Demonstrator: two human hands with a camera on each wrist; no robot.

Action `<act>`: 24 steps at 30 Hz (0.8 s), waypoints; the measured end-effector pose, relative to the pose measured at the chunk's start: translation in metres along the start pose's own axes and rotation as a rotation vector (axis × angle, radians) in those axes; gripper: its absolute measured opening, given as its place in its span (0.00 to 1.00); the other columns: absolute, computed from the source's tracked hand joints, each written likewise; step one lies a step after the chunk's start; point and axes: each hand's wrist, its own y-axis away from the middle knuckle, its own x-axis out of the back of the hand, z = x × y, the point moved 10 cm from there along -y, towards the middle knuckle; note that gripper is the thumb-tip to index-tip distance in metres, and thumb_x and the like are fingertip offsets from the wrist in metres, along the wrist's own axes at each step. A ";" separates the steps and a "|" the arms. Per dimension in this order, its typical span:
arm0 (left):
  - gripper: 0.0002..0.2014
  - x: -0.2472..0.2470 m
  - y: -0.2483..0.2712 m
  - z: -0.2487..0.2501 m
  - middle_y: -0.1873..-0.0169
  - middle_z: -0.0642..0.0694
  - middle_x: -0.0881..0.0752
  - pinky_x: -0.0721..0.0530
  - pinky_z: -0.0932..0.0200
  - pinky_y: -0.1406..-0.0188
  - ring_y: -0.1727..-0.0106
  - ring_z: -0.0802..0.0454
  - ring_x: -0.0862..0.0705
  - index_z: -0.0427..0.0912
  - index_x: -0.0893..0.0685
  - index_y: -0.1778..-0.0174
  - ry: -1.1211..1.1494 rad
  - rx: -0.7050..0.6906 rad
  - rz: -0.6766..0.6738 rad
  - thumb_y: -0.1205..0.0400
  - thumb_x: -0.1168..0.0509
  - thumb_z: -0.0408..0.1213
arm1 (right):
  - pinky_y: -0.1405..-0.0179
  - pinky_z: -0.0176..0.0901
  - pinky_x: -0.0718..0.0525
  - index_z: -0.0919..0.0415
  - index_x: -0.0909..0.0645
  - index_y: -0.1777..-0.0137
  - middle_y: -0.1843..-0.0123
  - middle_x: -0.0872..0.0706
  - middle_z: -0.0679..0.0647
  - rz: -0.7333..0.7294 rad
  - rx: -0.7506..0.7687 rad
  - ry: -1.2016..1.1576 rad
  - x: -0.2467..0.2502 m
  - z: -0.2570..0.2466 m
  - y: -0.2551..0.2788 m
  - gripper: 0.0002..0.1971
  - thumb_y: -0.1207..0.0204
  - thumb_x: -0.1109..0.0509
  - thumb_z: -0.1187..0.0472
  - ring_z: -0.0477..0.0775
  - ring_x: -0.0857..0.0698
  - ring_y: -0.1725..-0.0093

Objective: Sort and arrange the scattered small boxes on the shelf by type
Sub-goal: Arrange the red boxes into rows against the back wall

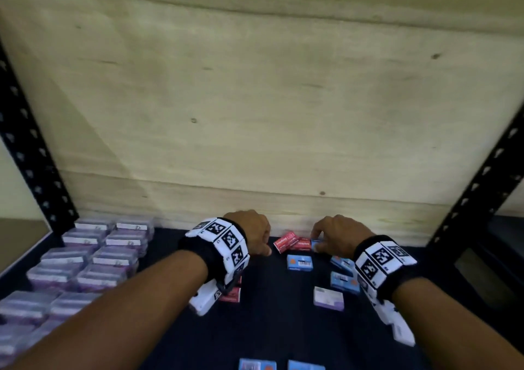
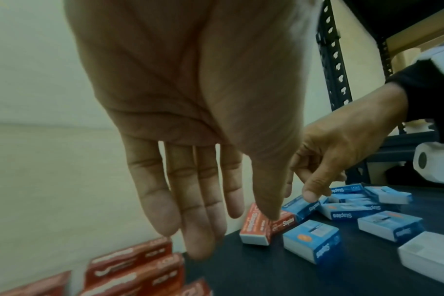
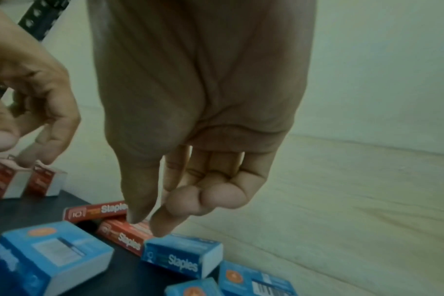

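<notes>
The dark shelf is partly sorted, by my reading. Along its left edge the clear purple-tinted boxes stand in tidy rows running from the front toward the back wall, which looks like one type finished. A group of red staple boxes stands together beneath the left wrist, apparently a second group under way. What is left lies right of the middle: blue staple boxes scattered at odd angles, one white-and-purple box apart from its kind, two more blue ones at the front edge, and two loose red staple boxes against the back wall.

The left hand hangs above the shelf near the back wall, just left of the loose red pair; its fingers are straight and slightly spread, holding nothing.

The right hand reaches down at the back wall, thumb and forefinger drawn toward each other at the top of a blue staple box lying beside the loose red ones. Whether the pinch has closed on it I cannot tell; the other fingers curl into the palm.
</notes>
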 end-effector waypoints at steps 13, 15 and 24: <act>0.24 -0.020 -0.067 0.026 0.47 0.42 0.13 0.13 0.50 0.47 0.49 0.43 0.14 0.42 0.14 0.41 -0.055 -0.046 -0.059 0.25 0.27 0.56 | 0.46 0.49 0.18 0.48 0.19 0.30 0.38 0.14 0.55 0.035 0.070 0.073 -0.019 -0.004 -0.033 0.26 0.26 0.27 0.39 0.59 0.15 0.42; 0.23 -0.020 -0.069 0.028 0.46 0.42 0.14 0.14 0.49 0.47 0.48 0.43 0.14 0.42 0.15 0.40 -0.059 -0.051 -0.052 0.24 0.27 0.53 | 0.48 0.48 0.19 0.49 0.19 0.31 0.39 0.14 0.55 0.042 0.059 0.089 -0.022 -0.004 -0.035 0.26 0.27 0.27 0.40 0.59 0.15 0.42; 0.19 -0.003 -0.046 0.011 0.53 0.43 0.12 0.11 0.48 0.52 0.54 0.44 0.12 0.40 0.13 0.49 -0.034 -0.028 -0.003 0.28 0.24 0.50 | 0.49 0.48 0.20 0.53 0.20 0.35 0.39 0.15 0.55 0.052 0.048 0.098 -0.012 -0.009 -0.026 0.23 0.26 0.26 0.42 0.59 0.15 0.42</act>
